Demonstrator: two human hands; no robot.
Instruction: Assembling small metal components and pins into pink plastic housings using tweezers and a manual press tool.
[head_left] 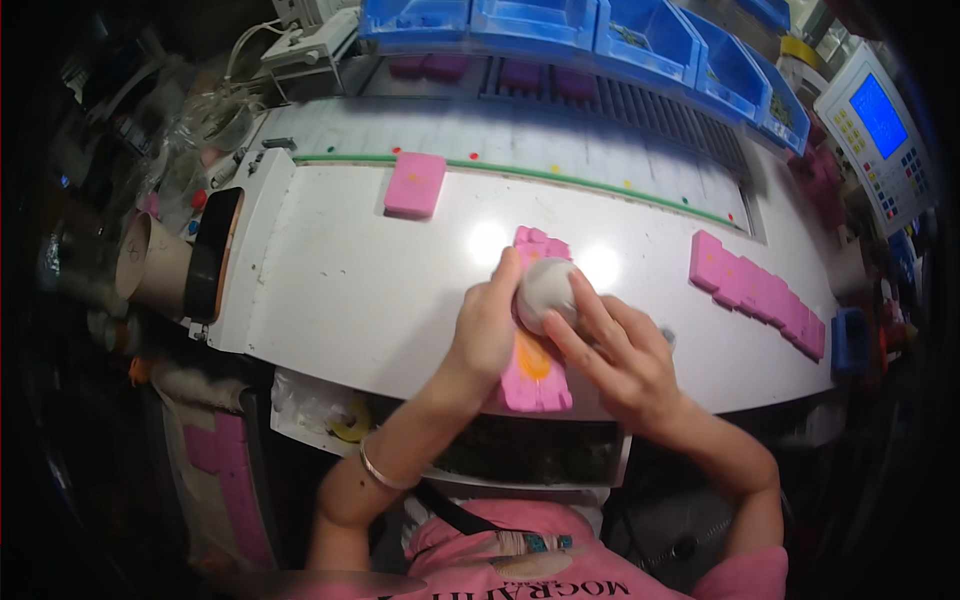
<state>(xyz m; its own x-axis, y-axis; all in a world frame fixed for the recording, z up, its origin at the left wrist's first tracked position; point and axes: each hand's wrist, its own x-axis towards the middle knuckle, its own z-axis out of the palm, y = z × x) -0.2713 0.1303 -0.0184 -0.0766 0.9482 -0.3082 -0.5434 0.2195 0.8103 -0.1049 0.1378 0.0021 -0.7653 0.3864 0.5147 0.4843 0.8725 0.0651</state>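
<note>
Left hand [485, 325]: set against the left edge of the pink slab [540, 395], with thumb extended forward; other fingers mostly hidden; cannot tell degree of closure or firmness of grip.
Right hand [638, 370]: half-curled, with fingers [592, 310] parted to the breadth of the white ball [545, 290] and bent against the right and near sides.
White ball: held in the right fingers, just beside the left thumb, over the middle of the pink slab; contact underneath hidden from view.
Pink slab: located between both hands, running forward and back beneath the right fingertips; yellow-orange patch [534, 362] on the part nearer the body.
Counter [330, 270]: white, underneath and around the fingers.
Single pink block [415, 187]: lying forward and left of the fingers, close to the green strip [515, 171].
Pink block row [755, 288]: set well apart to the right of the right fingers, edge against edge in a slanted line.
Blue bins [530, 42]: ranged well beyond the fingertips.
Keypad panel [880, 140]: far forward and right of the fingers, with blue screen lit.
Bracelet [376, 468]: worn on the left forearm, well behind the left fingers.
</note>
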